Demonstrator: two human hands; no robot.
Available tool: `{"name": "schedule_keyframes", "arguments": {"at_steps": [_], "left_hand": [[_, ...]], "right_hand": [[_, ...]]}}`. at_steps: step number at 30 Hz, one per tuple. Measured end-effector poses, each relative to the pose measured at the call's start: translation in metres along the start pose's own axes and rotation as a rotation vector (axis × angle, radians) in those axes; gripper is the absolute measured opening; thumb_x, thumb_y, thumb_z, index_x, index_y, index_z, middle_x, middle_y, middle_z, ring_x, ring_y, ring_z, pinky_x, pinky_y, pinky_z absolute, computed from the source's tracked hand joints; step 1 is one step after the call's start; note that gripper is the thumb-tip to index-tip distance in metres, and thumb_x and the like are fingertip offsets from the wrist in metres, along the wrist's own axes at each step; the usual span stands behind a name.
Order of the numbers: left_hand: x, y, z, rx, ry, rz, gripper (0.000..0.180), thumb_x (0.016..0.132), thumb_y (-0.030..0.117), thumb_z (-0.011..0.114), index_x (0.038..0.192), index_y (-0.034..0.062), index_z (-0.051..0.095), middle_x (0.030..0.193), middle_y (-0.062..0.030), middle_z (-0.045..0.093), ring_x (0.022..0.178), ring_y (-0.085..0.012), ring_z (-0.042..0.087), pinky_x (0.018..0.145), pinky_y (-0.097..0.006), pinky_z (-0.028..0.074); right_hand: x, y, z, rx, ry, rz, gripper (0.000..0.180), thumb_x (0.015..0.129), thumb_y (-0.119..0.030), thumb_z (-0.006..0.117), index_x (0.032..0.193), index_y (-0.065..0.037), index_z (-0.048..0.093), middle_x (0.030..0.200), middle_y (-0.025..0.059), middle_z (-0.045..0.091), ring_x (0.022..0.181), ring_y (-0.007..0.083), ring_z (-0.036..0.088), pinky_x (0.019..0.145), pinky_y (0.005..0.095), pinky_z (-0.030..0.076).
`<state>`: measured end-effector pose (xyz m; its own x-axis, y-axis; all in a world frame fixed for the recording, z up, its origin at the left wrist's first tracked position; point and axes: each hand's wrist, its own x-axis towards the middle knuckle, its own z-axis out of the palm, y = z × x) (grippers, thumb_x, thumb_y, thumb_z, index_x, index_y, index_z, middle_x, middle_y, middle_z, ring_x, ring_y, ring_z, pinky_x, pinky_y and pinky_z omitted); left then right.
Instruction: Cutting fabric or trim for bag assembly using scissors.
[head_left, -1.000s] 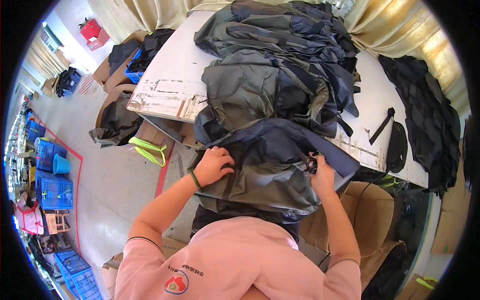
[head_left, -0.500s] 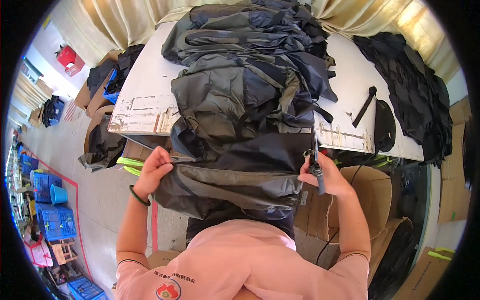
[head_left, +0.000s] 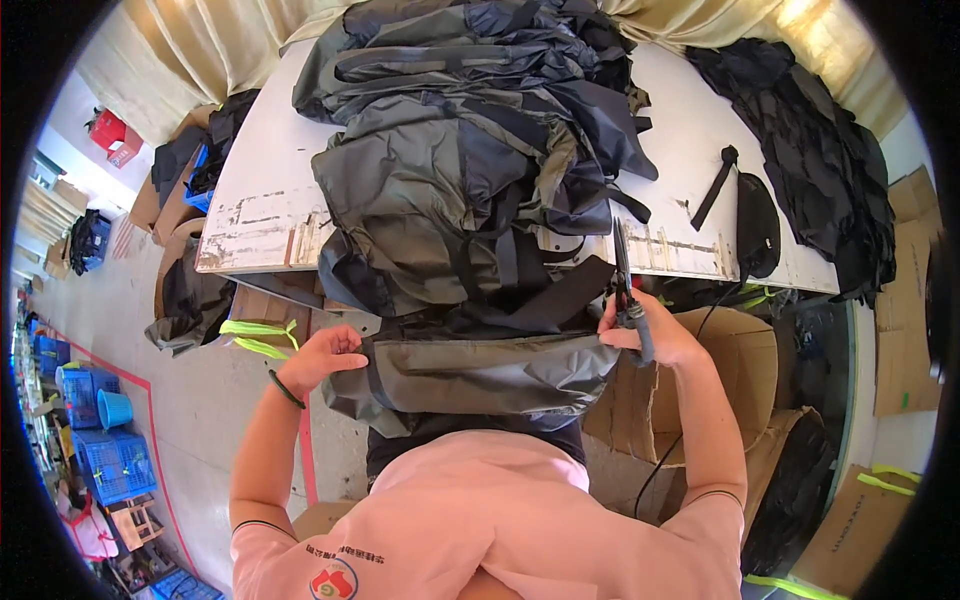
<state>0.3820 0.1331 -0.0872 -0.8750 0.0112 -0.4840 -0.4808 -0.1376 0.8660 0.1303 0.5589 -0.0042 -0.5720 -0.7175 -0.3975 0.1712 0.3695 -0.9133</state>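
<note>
A dark olive coated-fabric bag [head_left: 490,375] hangs stretched across my front, below the table's near edge. My left hand [head_left: 332,358] pinches its upper left edge, thumb against fingertips. At the bag's upper right corner, my right hand [head_left: 655,328] is closed round a pair of scissors [head_left: 622,262] with grey-wrapped handles, the blades pointing away from me. Its thumb and fingertip also touch the fabric edge. A wide black strap [head_left: 560,300] runs across behind the bag's top edge. More olive and black bags [head_left: 400,200] lie heaped on the table just beyond.
The worn white table [head_left: 250,215] carries a pile of black pieces [head_left: 820,170] and a small black pouch [head_left: 757,225] at right. An open cardboard box [head_left: 735,380] stands below right. Neon-yellow straps [head_left: 260,335] hang at left. Blue crates [head_left: 112,465] stand far left.
The bag's top edge has been pulled straighter and its panel lies flatter. The black strap now shows beyond it. My left hand has shifted slightly right and down; the scissors remain in my right hand.
</note>
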Motion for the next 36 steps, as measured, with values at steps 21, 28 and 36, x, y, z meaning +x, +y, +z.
{"name": "schedule_keyframes", "arguments": {"at_steps": [21, 28, 36], "left_hand": [[-0.018, 0.080, 0.065, -0.217, -0.043, 0.213, 0.021, 0.082, -0.003, 0.066, 0.101, 0.0053, 0.060, 0.094, 0.0040, 0.060, 0.086, -0.0036, 0.055, 0.079, -0.021, 0.044], [-0.018, 0.081, 0.071, -0.202, -0.116, 0.230, 0.019, 0.081, 0.001, 0.069, 0.097, 0.0050, 0.061, 0.092, 0.0054, 0.058, 0.082, -0.0023, 0.050, 0.075, -0.019, 0.041], [-0.019, 0.088, 0.075, -0.187, -0.119, 0.208, 0.018, 0.080, 0.001, 0.070, 0.095, 0.0055, 0.062, 0.089, 0.0068, 0.058, 0.082, -0.0016, 0.049, 0.075, -0.019, 0.040]], "right_hand": [[0.026, -0.088, 0.090, -1.147, -0.075, -0.586, 0.052, 0.058, -0.040, 0.082, 0.087, -0.006, 0.055, 0.074, 0.0094, 0.059, 0.074, 0.0300, 0.059, 0.064, 0.0394, 0.041], [0.042, -0.092, 0.096, -1.208, -0.129, -0.682, 0.064, 0.052, -0.051, 0.084, 0.088, -0.006, 0.055, 0.072, 0.0067, 0.060, 0.071, 0.0281, 0.057, 0.065, 0.0366, 0.041], [0.039, -0.095, 0.095, -1.192, -0.142, -0.697, 0.062, 0.053, -0.047, 0.085, 0.088, -0.005, 0.055, 0.071, 0.0063, 0.058, 0.072, 0.0287, 0.057, 0.065, 0.0371, 0.041]]}}
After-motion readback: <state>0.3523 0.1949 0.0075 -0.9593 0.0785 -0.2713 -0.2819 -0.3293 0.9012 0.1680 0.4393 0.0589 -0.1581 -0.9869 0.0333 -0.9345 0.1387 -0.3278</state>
